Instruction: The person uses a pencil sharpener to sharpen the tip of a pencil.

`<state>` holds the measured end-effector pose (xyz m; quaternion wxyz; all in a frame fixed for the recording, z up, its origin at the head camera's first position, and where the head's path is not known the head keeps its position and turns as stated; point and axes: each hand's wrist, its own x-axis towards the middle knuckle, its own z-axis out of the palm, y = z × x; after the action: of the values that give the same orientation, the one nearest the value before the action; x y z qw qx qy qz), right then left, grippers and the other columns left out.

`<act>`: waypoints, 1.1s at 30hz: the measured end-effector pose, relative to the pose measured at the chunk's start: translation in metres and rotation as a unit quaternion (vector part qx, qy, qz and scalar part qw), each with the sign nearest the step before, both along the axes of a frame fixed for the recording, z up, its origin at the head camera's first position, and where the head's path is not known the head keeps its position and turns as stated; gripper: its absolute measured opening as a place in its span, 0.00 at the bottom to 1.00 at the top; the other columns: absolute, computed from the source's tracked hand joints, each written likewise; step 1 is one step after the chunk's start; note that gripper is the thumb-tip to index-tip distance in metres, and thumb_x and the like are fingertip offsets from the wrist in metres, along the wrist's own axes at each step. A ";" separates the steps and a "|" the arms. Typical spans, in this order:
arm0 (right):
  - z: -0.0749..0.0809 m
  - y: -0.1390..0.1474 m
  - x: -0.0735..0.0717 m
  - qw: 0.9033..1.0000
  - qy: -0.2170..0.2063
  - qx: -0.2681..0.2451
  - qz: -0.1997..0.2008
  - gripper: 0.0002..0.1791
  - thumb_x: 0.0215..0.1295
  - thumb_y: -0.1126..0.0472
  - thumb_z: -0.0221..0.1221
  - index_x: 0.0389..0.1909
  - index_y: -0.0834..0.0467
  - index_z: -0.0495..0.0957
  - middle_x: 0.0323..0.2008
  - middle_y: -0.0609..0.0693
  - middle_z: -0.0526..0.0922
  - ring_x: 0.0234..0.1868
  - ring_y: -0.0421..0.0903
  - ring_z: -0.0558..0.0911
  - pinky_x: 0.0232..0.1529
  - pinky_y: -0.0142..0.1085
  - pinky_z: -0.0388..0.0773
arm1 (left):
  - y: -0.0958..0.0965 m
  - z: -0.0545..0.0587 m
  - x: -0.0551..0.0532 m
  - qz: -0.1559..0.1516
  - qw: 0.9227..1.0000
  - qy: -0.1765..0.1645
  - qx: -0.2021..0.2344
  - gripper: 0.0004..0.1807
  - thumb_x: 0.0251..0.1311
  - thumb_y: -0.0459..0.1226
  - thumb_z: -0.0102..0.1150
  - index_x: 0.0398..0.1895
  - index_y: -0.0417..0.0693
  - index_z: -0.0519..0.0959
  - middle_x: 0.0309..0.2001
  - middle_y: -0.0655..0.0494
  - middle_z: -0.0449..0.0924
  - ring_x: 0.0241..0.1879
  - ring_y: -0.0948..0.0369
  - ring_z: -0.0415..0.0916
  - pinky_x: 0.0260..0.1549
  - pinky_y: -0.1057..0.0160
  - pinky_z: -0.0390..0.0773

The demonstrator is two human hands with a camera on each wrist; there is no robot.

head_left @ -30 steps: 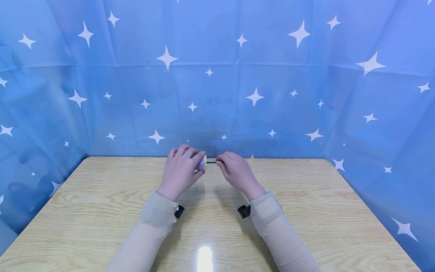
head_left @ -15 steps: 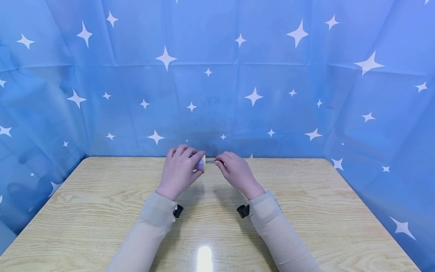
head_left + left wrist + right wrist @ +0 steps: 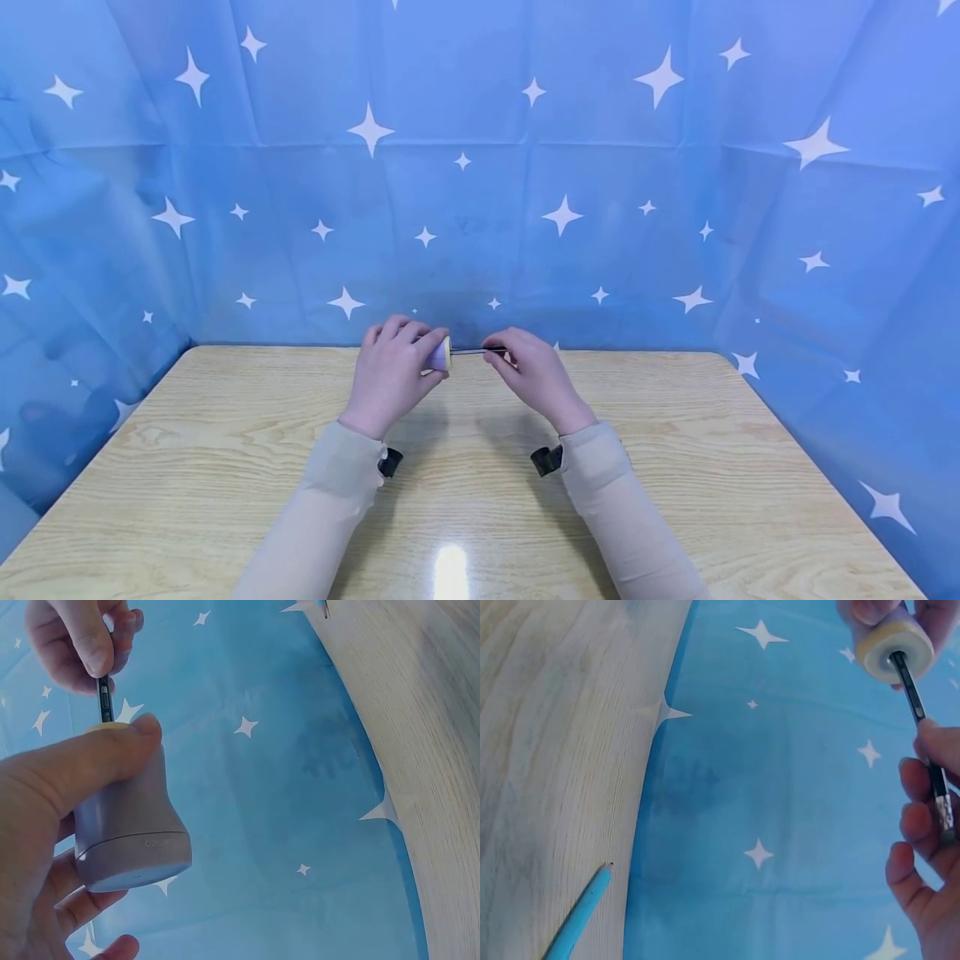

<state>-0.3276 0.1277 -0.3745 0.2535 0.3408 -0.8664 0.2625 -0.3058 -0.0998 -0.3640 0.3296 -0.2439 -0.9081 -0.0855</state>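
Note:
My left hand (image 3: 389,377) grips a purple pencil sharpener (image 3: 129,817) with a cream-coloured ring at its open end. A dark pencil (image 3: 913,697) with a silvery end sticks into the hole of that ring (image 3: 877,654). My right hand (image 3: 537,375) pinches the pencil between thumb and fingers, a short way from the sharpener. Both hands hang above the far part of the table. How deep the tip sits inside the sharpener is hidden.
A light-blue pencil (image 3: 581,911) shows on the wooden table (image 3: 465,467) in the right wrist view. Blue star-patterned cloth (image 3: 450,192) stands behind the table's far edge and at both sides.
My right hand has shifted slightly right, and more of the dark pencil shows between the hands. My left hand and the sharpener have moved a little left and up.

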 end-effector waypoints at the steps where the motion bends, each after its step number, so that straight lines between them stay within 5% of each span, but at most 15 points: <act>1: 0.000 0.000 0.000 1.000 0.002 0.003 -0.001 0.07 0.67 0.62 0.61 0.43 0.57 0.82 0.35 0.47 0.80 0.31 0.40 0.73 0.32 0.35 0.72 | 0.000 0.000 0.000 0.000 1.000 0.001 -0.002 0.29 0.44 0.48 0.76 0.53 0.55 0.83 0.45 0.56 0.82 0.51 0.52 0.71 0.48 0.48 0.69; 16: -0.003 -0.002 -0.001 1.000 0.016 0.022 -0.011 0.05 0.68 0.62 0.59 0.40 0.59 0.82 0.34 0.48 0.81 0.33 0.42 0.76 0.35 0.37 0.75 | 0.003 -0.001 0.000 0.006 1.000 0.006 -0.016 0.28 0.45 0.48 0.75 0.53 0.55 0.83 0.45 0.57 0.82 0.52 0.53 0.70 0.48 0.49 0.69; 33: -0.002 -0.003 0.000 0.998 -0.038 0.046 -0.028 0.08 0.71 0.61 0.56 0.40 0.60 0.81 0.35 0.49 0.81 0.33 0.44 0.77 0.36 0.39 0.76 | 0.005 -0.002 0.000 0.004 1.000 0.002 -0.021 0.29 0.45 0.48 0.76 0.53 0.54 0.83 0.45 0.56 0.82 0.52 0.53 0.70 0.49 0.48 0.69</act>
<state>-0.3277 0.1247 -0.3764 0.2115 0.3176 -0.8958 0.2280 -0.3055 -0.0946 -0.3659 0.3267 -0.2473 -0.9099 -0.0646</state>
